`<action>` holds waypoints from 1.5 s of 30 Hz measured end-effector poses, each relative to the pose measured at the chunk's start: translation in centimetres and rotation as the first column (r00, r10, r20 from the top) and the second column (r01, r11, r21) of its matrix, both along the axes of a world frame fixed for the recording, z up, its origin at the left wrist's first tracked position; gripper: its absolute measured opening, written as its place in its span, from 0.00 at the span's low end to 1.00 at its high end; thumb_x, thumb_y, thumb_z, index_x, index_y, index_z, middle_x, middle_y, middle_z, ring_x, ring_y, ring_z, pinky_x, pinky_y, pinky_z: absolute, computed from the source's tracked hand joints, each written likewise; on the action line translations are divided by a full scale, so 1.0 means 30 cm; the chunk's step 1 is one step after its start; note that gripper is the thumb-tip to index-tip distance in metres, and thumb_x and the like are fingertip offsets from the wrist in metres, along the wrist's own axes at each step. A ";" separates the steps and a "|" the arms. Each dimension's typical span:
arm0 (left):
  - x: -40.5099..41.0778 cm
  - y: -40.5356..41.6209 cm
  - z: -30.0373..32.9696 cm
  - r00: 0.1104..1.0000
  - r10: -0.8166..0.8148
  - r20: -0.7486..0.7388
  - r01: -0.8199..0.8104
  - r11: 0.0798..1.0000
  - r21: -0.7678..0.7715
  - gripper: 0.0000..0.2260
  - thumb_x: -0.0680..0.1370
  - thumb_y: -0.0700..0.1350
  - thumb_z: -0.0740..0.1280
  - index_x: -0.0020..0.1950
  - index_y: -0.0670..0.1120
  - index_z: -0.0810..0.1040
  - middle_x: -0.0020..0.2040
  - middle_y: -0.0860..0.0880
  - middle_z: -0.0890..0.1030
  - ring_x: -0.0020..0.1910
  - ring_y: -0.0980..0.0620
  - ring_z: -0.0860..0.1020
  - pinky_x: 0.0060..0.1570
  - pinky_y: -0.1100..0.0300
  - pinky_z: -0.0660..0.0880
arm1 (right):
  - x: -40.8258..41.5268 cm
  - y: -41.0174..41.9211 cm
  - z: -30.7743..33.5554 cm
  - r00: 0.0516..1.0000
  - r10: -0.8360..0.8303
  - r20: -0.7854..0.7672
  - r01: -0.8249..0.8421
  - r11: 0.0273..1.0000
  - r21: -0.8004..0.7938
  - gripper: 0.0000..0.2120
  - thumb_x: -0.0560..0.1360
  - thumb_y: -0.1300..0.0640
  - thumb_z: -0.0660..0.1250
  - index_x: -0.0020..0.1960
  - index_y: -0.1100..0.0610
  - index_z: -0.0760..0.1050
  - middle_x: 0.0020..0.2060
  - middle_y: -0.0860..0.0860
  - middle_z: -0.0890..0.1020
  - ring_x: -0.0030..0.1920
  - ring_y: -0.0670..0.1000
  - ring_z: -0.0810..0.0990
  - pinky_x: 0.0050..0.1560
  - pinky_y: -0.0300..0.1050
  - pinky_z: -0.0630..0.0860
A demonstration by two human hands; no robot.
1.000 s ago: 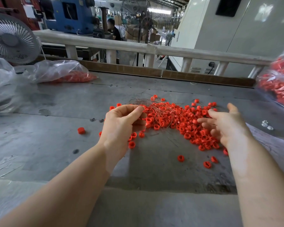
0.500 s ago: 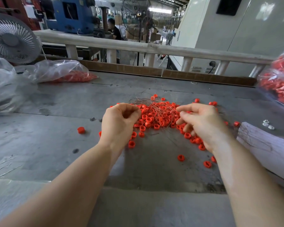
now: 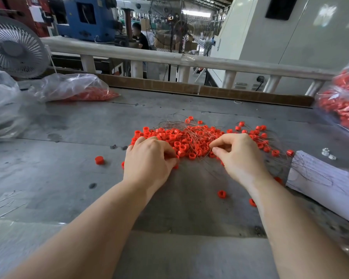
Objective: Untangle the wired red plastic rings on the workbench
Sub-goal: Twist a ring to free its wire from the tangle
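While both hands work at the near edge of the pile of red rings [image 3: 186,142], the heap and its thin wires [image 3: 191,130] lie in the middle of the grey surface [image 3: 58,178]. The left hand [image 3: 149,160] has its fingers curled down into the rings at the pile's left end, pinching some of them. The right hand [image 3: 238,156] holds thumb and forefinger together, pinching at the wires by the pile's right side. Stray rings sit apart: one [image 3: 99,160] to the left, another [image 3: 221,194] nearer the camera. Clear bags of red parts [image 3: 79,89] rest at the far left, and white paper [image 3: 320,180] lies at the right.
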State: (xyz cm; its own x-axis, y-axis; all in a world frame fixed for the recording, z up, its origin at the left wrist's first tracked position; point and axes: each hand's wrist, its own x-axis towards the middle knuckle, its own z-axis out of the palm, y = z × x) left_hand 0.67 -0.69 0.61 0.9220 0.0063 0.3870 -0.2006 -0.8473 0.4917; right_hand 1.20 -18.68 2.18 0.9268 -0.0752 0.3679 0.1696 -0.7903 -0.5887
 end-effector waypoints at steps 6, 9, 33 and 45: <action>0.006 -0.004 -0.009 1.000 0.002 0.015 -0.002 0.999 -0.041 0.05 0.74 0.49 0.70 0.48 0.55 0.83 0.49 0.54 0.80 0.56 0.50 0.70 0.51 0.58 0.58 | -0.011 0.056 -0.030 0.991 0.131 -0.001 -0.128 0.959 -0.253 0.08 0.74 0.59 0.68 0.52 0.52 0.82 0.45 0.48 0.77 0.50 0.48 0.73 0.52 0.41 0.69; 0.009 -0.005 -0.012 1.000 0.002 0.024 0.000 0.998 -0.064 0.04 0.73 0.49 0.70 0.47 0.54 0.83 0.49 0.53 0.80 0.57 0.50 0.71 0.54 0.57 0.60 | -0.003 0.075 -0.039 0.992 0.122 -0.012 -0.118 0.927 -0.355 0.09 0.75 0.57 0.67 0.54 0.52 0.81 0.48 0.50 0.77 0.54 0.51 0.72 0.55 0.43 0.67; 0.001 -0.012 0.027 0.965 -0.260 0.029 0.159 0.497 -0.853 0.11 0.75 0.31 0.67 0.41 0.47 0.81 0.31 0.53 0.82 0.31 0.59 0.79 0.36 0.68 0.77 | -0.023 0.084 -0.009 0.942 0.173 0.286 -0.204 0.975 0.084 0.08 0.70 0.68 0.71 0.44 0.57 0.82 0.36 0.43 0.78 0.35 0.40 0.75 0.43 0.30 0.71; 0.000 -0.020 0.032 0.974 -0.218 0.068 0.176 0.529 -0.830 0.12 0.76 0.32 0.66 0.44 0.49 0.79 0.37 0.50 0.82 0.31 0.61 0.79 0.37 0.71 0.75 | -0.006 0.077 -0.039 0.999 -0.037 -0.020 0.030 0.954 -0.299 0.11 0.72 0.45 0.69 0.39 0.52 0.77 0.40 0.47 0.71 0.51 0.52 0.74 0.52 0.44 0.66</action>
